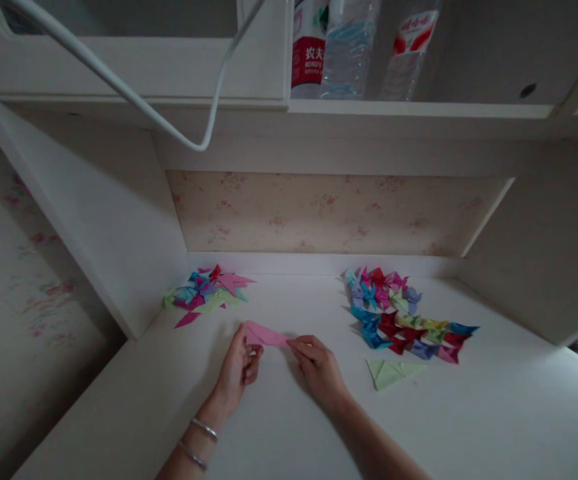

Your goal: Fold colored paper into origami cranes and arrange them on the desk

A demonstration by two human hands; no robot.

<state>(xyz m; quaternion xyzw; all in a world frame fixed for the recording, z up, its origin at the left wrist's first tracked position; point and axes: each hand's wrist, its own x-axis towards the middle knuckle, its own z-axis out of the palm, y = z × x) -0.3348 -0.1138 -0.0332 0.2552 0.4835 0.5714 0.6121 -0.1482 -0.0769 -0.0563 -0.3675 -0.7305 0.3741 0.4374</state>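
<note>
A folded piece of pink origami paper (267, 335) is stretched between my two hands, a little above the white desk. My left hand (239, 367) pinches its left end, with two bangles on the wrist below. At the pointed right end, the fingertips of my right hand (317, 365) are closed on the paper. To the right of my right hand lies a pale green folded paper (393, 373), flat on the desk.
A heap of colourful folded papers (211, 293) lies at the back left. Rows of small paper figures (413, 333) stand at the back right. A shelf with plastic bottles (351, 53) overhangs the desk (289, 427), and a white cable (139, 110) hangs in front.
</note>
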